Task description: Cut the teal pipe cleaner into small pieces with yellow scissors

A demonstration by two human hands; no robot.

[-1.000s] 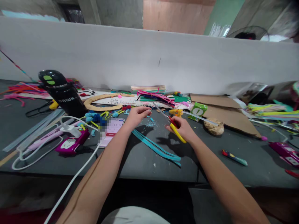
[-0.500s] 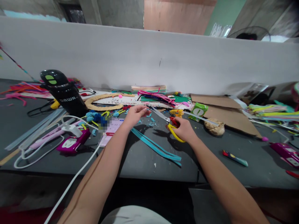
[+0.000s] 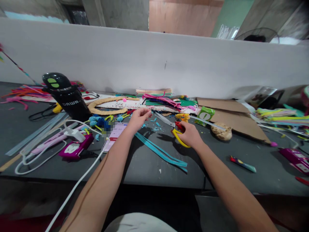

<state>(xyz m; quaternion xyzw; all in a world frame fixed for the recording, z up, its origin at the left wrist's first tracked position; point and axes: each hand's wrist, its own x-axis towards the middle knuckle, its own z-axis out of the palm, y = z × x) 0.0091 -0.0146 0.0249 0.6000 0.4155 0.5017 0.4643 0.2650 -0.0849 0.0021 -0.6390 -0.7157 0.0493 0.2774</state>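
Observation:
My right hand (image 3: 190,133) is closed round the handles of yellow-and-red scissors (image 3: 178,137), their blades angled left and away from me. My left hand (image 3: 140,119) hovers just left of the blade tips, with thumb and fingers pinched together. Whatever those fingers hold is too small or hidden to name. Small blue fuzzy clippings (image 3: 157,126) are scattered on the table below and between the hands. Nearer to me lies a bundle of long turquoise pipe cleaners (image 3: 161,154), its far end by my left wrist.
A black bottle (image 3: 70,100), phone (image 3: 117,133) and purple adapter (image 3: 76,148) with white cables are on the left. Behind the scissors sits a yellow glue gun (image 3: 182,117). Cardboard (image 3: 236,120), a green box (image 3: 204,115) and a marker-like tube (image 3: 242,163) lie right. A white partition (image 3: 154,64) closes off the back.
My left hand has shifted slightly left and up, its fingers closer together. The scissor blades have come closer together and tilted a little. The rest of the table looks the same.

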